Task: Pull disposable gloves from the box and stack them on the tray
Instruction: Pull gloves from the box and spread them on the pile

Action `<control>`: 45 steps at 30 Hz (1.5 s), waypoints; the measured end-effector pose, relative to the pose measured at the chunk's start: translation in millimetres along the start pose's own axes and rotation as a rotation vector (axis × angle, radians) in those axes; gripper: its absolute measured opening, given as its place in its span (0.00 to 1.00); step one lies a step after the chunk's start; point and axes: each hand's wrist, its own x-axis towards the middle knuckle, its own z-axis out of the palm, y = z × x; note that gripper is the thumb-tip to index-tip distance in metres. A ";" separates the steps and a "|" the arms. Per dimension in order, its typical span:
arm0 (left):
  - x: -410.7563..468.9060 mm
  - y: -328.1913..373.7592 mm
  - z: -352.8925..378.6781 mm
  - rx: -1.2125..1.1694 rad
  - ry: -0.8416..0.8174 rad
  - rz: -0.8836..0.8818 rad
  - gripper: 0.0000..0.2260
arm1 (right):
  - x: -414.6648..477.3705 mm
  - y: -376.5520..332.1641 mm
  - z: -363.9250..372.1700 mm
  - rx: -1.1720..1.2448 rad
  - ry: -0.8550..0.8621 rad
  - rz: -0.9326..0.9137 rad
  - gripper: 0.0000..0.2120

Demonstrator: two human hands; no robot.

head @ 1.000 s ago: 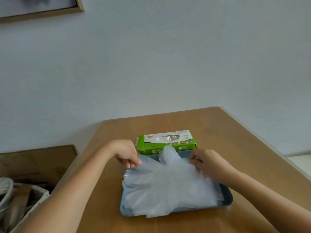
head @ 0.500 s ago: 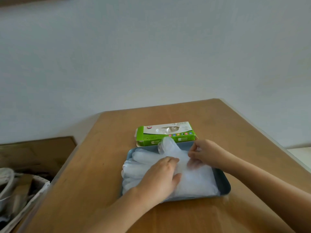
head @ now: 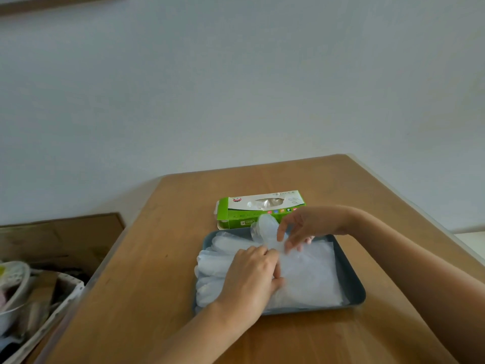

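Observation:
A stack of clear disposable gloves (head: 309,274) lies flat in the dark grey tray (head: 353,281) on the wooden table. One glove's thumb (head: 265,228) sticks up at the tray's far edge. My left hand (head: 252,278) rests palm down on the middle of the stack, pressing it. My right hand (head: 301,229) hovers over the far side of the stack with its fingers spread and pointing down, the tips touching the plastic beside the raised thumb. Just behind the tray lies the green and white glove box (head: 236,216), with clear plastic showing in its top opening.
The table (head: 147,298) ends close on the left and on the right, with a pale wall behind it. Below its left edge stands a white basket (head: 67,292) full of loose items, with a brown board (head: 63,237) behind it.
My left hand left the glove's far edge and came down flat on the stack. My right hand let go its pinch on the glove and now has its fingers spread.

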 end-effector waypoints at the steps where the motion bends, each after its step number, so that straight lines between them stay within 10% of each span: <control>1: -0.1 -0.1 -0.1 -0.007 -0.016 -0.012 0.09 | -0.9 -0.2 1.1 -0.001 -0.003 -0.004 0.11; 8: -1.3 -7.6 5.4 -0.180 -0.120 -0.134 0.11 | 3.6 9.5 16.3 0.038 0.065 -0.123 0.21; 17: -3.0 -10.6 7.9 -0.254 -0.148 -0.194 0.10 | -0.7 3.0 12.3 0.823 0.119 -0.236 0.12; 23: -1.5 -12.5 8.8 -0.232 -0.163 -0.188 0.11 | 4.4 -9.0 17.8 -0.047 0.276 0.248 0.25; 30: -3.4 -12.7 8.8 -0.226 -0.133 -0.171 0.09 | 14.4 -10.5 22.7 0.429 0.260 -0.002 0.09; 36: -4.9 -13.6 11.4 -0.253 -0.104 -0.147 0.09 | 12.9 5.6 24.6 0.658 0.361 -0.183 0.19; 41: -2.8 -23.1 17.8 -0.085 -0.137 -0.160 0.19 | -2.1 -5.2 32.8 0.155 0.885 -0.182 0.16; 45: -1.0 -30.2 21.0 0.005 -0.305 -0.205 0.33 | -16.7 -12.8 81.8 -0.338 0.579 -0.283 0.19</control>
